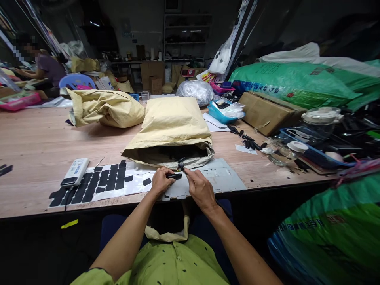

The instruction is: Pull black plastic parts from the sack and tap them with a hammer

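My left hand (162, 182) is closed on a slim black piece (175, 176) that lies low over a grey sheet (213, 180). A small dark part with a rounded end (181, 165) is pinched in my right hand (200, 190), close to the left hand's piece; its exact kind is too small to tell. Just beyond both hands, a tan paper-like sack (175, 118) lies with its mouth gaping toward me, dark inside. To the left is a white backing sheet (139, 174) with rows of black rounded-square stickers (111, 178).
A white power bank (75, 172) with a cable sits at left. Another tan sack (109, 109) lies behind it. Right are black pieces (249, 144), a cardboard box (267, 113), jars (322, 116) and green sacks (297, 81). A person (44, 67) sits far left.
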`<control>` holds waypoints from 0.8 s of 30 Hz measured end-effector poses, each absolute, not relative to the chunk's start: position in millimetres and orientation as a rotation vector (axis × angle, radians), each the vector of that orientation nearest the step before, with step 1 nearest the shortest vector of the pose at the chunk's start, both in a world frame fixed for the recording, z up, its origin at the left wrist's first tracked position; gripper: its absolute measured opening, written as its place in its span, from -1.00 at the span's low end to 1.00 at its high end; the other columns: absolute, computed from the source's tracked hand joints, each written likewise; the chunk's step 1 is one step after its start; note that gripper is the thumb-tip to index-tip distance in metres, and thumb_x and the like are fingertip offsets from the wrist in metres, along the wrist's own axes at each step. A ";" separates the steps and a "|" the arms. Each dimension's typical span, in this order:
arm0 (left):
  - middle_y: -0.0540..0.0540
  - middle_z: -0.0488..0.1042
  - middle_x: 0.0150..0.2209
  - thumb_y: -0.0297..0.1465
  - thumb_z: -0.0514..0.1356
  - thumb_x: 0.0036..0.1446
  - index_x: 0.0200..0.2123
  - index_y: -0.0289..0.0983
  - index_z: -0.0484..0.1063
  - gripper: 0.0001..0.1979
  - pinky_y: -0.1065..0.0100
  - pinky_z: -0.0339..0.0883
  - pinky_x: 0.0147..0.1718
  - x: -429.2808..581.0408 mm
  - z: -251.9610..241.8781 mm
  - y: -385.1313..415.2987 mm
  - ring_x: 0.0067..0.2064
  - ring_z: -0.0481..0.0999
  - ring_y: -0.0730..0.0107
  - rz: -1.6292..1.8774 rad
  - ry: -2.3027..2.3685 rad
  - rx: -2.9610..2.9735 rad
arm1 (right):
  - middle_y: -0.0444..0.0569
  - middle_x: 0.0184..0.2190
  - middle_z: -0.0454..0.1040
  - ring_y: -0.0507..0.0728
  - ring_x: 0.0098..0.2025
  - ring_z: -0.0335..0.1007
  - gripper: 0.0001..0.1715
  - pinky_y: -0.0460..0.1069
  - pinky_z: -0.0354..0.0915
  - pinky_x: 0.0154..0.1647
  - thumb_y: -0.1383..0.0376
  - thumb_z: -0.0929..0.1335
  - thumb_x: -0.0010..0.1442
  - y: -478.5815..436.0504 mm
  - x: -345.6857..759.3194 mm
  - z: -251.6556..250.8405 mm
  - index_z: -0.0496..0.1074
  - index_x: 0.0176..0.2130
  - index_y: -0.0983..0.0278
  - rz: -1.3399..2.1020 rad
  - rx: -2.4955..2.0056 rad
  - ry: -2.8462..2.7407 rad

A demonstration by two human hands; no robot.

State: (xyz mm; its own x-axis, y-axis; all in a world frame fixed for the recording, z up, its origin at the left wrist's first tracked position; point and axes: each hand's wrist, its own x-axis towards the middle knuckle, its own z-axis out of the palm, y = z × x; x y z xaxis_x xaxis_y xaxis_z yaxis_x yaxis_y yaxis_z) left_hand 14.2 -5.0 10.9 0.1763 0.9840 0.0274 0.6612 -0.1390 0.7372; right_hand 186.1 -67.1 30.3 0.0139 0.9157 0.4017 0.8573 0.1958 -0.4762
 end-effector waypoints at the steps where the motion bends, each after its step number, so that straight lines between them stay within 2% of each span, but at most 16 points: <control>1: -0.04 0.55 -0.21 -0.51 0.34 -0.08 -0.28 -0.21 0.60 -0.78 0.30 0.28 -0.15 14.2 10.8 -4.9 -0.12 0.41 0.25 0.711 1.548 1.875 | -0.02 -0.23 0.48 0.08 -0.20 0.41 -0.56 -0.10 0.28 -0.19 0.32 0.18 0.37 -67.1 187.1 31.1 0.45 0.12 0.17 0.114 -1.655 -1.823; 6: -0.03 0.54 -0.22 -0.51 0.35 -0.07 -0.29 -0.21 0.60 -0.79 0.31 0.27 -0.18 14.3 12.1 -6.0 -0.14 0.41 0.25 0.714 1.559 1.864 | -0.06 -0.27 0.48 0.06 -0.26 0.40 -0.55 -0.10 0.26 -0.27 0.35 0.19 0.35 -68.1 189.8 29.7 0.47 0.11 0.13 0.156 -1.711 -1.896; 12: -0.02 0.53 -0.23 -0.49 0.36 -0.05 -0.28 -0.20 0.59 -0.80 0.29 0.26 -0.15 14.2 11.5 -7.7 -0.12 0.40 0.25 0.723 1.548 1.877 | -0.05 -0.20 0.50 0.08 -0.20 0.38 -0.59 -0.08 0.22 -0.24 0.33 0.23 0.32 -48.0 214.0 26.5 0.49 0.08 0.13 0.059 -1.821 -1.720; 18: -0.03 0.52 -0.24 -0.49 0.34 -0.03 -0.28 -0.20 0.59 -0.81 0.28 0.27 -0.17 13.6 13.2 -9.4 -0.14 0.40 0.26 0.717 1.553 1.884 | -0.01 -0.27 0.46 0.10 -0.25 0.26 -0.64 -0.03 0.07 -0.29 0.36 0.30 0.28 -20.8 245.0 6.0 0.55 0.01 0.18 -0.077 -2.094 -1.669; 24: -0.02 0.51 -0.25 -0.42 0.32 0.03 -0.24 -0.18 0.59 -0.83 0.29 0.26 -0.19 13.0 12.4 -10.2 -0.14 0.40 0.25 0.702 1.560 1.911 | 0.00 -0.26 0.40 0.11 -0.23 0.16 -0.64 -0.01 -0.06 -0.29 0.34 0.31 0.28 -18.0 244.8 -13.3 0.53 0.03 0.15 -0.195 -2.100 -1.648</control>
